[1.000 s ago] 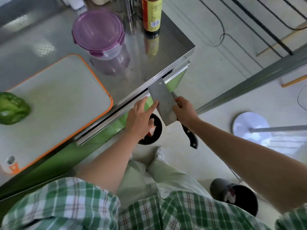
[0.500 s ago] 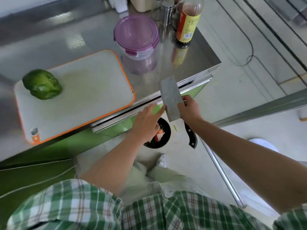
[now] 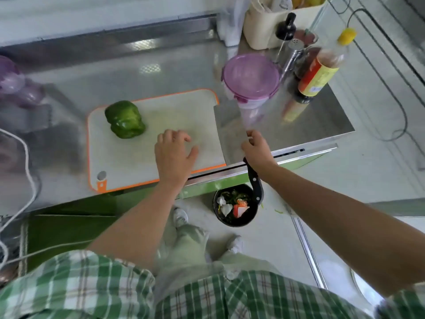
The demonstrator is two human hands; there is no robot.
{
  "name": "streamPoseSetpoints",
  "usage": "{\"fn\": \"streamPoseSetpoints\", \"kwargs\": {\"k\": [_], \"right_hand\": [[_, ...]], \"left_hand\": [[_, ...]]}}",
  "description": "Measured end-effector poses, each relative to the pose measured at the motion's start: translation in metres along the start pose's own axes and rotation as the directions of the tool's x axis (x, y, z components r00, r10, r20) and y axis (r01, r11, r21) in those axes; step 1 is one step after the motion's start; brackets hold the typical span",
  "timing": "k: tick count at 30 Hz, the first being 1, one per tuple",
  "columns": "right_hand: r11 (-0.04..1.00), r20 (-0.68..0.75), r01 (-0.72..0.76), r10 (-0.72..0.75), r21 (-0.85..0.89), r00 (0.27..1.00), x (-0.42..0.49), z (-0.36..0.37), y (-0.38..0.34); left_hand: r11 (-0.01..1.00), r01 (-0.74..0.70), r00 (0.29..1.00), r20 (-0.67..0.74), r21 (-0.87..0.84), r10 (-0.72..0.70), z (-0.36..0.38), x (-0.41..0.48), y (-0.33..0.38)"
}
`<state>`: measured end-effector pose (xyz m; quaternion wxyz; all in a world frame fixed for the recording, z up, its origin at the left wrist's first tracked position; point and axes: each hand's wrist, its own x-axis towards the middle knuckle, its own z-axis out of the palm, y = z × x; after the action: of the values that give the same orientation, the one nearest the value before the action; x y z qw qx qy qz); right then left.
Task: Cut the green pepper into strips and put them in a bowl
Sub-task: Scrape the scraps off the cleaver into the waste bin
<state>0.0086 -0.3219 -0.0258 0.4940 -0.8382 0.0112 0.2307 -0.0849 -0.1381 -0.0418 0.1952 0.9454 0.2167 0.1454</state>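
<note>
a shiny steel counter point(image 3: 174, 72) with green cabinet fronts point(image 3: 69, 229) stands on a pale floor point(image 3: 368, 180) crossed by dark cables point(image 3: 406, 122).

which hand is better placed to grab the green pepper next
Left, probably. The left hand hovers open over the white orange-rimmed cutting board, close to the whole green bell pepper; the right hand is occupied, gripping the steel cleaver with the black handle at the board's right edge.

This is a kitchen. A stainless-steel counter point(image 3: 317, 127) carries an orange-rimmed cutting board point(image 3: 142, 162), a purple-lidded food container point(image 3: 250, 77), a sauce bottle point(image 3: 318, 75) and a metal shaker point(image 3: 295, 47). A black bin point(image 3: 236, 223) of vegetable scraps stands on the floor point(image 3: 368, 176).
</note>
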Motion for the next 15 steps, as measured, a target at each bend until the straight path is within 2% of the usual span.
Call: {"fn": "streamPoseSetpoints", "kwargs": {"k": [2,4,5,8,11,15], "right_hand": [[1.000,0.076,-0.007,0.006,0.015,0.997,0.010,0.026,-0.017],[0.999,0.132,-0.017,0.011,0.049,0.991,0.019,0.053,-0.035],[0.999,0.152,-0.017,0.011,0.038,0.988,0.024,0.067,-0.043],[1.000,0.168,-0.003,0.001,0.010,0.986,0.039,0.106,-0.063],[1.000,0.157,-0.007,0.011,-0.021,0.988,0.051,0.136,-0.076],[0.991,0.187,-0.029,0.054,-0.133,0.981,0.062,0.157,-0.080]], "left_hand": [[0.989,0.149,0.981,-0.122,0.003,-0.148,-0.016,0.018,-0.027],[0.955,0.298,0.928,-0.235,0.005,-0.288,-0.031,0.037,-0.055],[0.932,0.362,0.903,-0.247,-0.005,-0.352,-0.039,0.046,-0.068],[0.875,0.473,0.870,-0.104,-0.105,-0.482,-0.053,0.069,-0.103],[0.829,0.495,0.868,0.115,-0.261,-0.482,-0.056,0.085,-0.124],[0.789,0.556,0.827,0.266,-0.260,-0.495,-0.051,0.101,-0.137]]}}
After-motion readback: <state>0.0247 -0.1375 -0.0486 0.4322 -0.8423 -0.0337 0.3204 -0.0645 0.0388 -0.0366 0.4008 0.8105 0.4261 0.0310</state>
